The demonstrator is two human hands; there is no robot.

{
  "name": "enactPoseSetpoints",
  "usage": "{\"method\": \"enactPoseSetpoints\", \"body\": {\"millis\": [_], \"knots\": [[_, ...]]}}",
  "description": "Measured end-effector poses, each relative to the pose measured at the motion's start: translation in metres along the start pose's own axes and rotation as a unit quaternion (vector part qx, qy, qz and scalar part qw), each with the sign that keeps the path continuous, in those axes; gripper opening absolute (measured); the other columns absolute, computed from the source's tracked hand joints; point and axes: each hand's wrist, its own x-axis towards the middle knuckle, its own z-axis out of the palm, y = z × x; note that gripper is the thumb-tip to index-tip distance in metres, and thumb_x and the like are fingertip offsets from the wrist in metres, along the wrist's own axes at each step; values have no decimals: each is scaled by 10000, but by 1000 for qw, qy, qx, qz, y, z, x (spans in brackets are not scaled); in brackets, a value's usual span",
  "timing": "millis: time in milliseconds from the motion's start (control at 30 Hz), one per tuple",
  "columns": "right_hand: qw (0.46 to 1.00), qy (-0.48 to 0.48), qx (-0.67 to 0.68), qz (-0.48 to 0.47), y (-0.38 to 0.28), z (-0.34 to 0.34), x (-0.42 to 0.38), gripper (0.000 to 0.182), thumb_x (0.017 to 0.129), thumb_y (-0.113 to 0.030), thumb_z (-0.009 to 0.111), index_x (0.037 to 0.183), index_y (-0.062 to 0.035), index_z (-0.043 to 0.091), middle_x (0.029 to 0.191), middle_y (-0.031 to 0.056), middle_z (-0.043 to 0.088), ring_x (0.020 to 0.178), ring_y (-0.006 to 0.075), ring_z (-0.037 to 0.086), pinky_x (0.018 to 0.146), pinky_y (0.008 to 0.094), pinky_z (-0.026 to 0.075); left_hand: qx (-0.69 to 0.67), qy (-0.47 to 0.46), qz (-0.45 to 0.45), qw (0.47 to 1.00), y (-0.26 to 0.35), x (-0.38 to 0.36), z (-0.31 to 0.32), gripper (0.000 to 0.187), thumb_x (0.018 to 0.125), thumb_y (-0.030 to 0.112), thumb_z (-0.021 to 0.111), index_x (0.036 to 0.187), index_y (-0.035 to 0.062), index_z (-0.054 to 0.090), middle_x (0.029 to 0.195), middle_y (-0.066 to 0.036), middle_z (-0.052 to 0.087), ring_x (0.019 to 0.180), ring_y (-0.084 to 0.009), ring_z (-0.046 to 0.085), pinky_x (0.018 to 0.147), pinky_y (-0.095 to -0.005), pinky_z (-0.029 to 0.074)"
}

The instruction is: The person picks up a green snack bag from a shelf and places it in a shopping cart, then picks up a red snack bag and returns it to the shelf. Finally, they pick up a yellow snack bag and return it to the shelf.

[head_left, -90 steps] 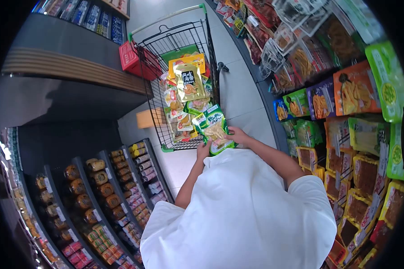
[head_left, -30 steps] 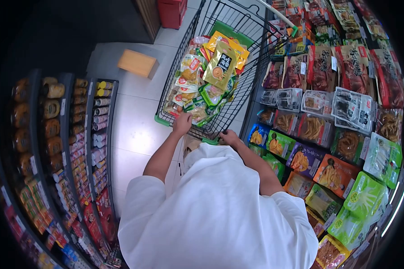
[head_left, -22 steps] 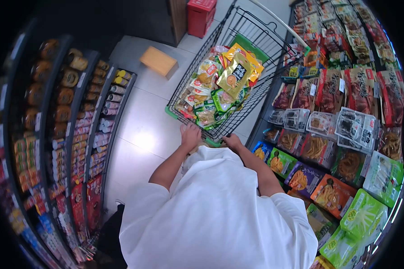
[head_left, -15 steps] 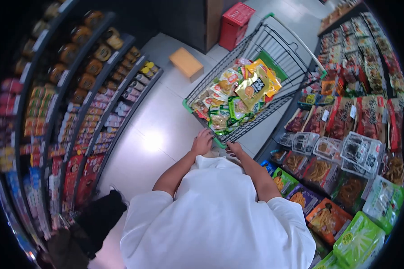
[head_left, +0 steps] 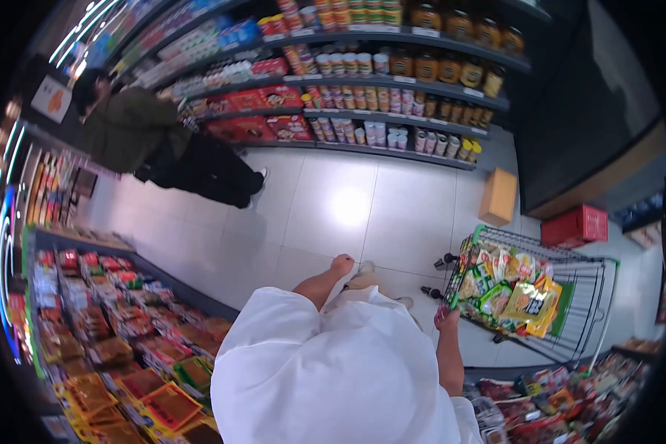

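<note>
My right hand [head_left: 445, 317] is closed on the near end of a wire shopping cart [head_left: 599, 296], at its green corner trim. Inside the cart lie many packaged foods, with a gold food packet [head_left: 529, 302] on top and green and red packs around it. My left hand [head_left: 341, 265] hangs in front of my body above the tiled floor, away from the cart. Its fingers look curled, and no object shows in them.
Ahead stand shelves [head_left: 392, 78] of jars and cans. A person in dark clothes [head_left: 192, 159] stands at the left by them. A yellow-brown box [head_left: 499, 196] and a red crate [head_left: 576, 225] sit beyond the cart. Displays of packaged snacks [head_left: 166, 407] flank me.
My view and body have turned left, so the cart now appears at the right. My left hand has come off the cart's end, while my right hand stays at it.
</note>
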Motion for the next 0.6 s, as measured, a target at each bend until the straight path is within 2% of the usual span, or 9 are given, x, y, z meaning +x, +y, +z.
{"method": "enactPoseSetpoints", "body": {"millis": [67,167,267,367,500,600], "knots": [[998,57,-31,-14,-3,2,-1,401,871,-530,419,852,-144,523,793,-51,616,683,97,583,546,267,409,-41,-25,-34,998,-36,-15,-6,353,779,362,520,947,98,683,962,-144,667,931,-335,625,833,-386,501],[991,100,-75,-56,-3,2,-4,406,858,-535,439,805,-144,534,738,-67,607,640,94,577,521,266,399,-46,-48,17,998,-77,-44,-10,366,767,373,528,937,90,685,961,-144,668,926,-335,625,833,-388,497],[982,149,-108,-32,-6,14,-20,416,854,-540,441,769,-146,544,675,-76,595,624,95,573,511,267,393,-126,-18,-31,991,-106,-60,-16,371,758,383,535,924,91,691,948,-151,669,906,-333,629,821,-377,499],[978,170,-124,6,-9,13,-24,454,852,-570,446,731,-145,548,619,-72,584,615,103,576,505,269,396,-113,-25,-25,993,-140,-58,-28,358,764,369,544,926,86,694,920,-141,679,878,-301,644,809,-362,504],[981,189,-49,-3,3,35,-57,504,826,-622,488,732,-130,542,601,-45,589,580,137,581,490,282,425,-204,-45,-120,971,-172,-52,-63,317,779,310,557,930,67,694,849,-93,700,811,-243,665,777,-350,513],[987,152,-56,16,14,28,-45,517,813,-634,503,753,-121,531,638,-31,584,636,148,593,505,294,438,-205,-57,-132,968,-197,-43,-92,319,780,314,552,936,74,692,864,-106,697,835,-261,661,793,-357,509]]}}
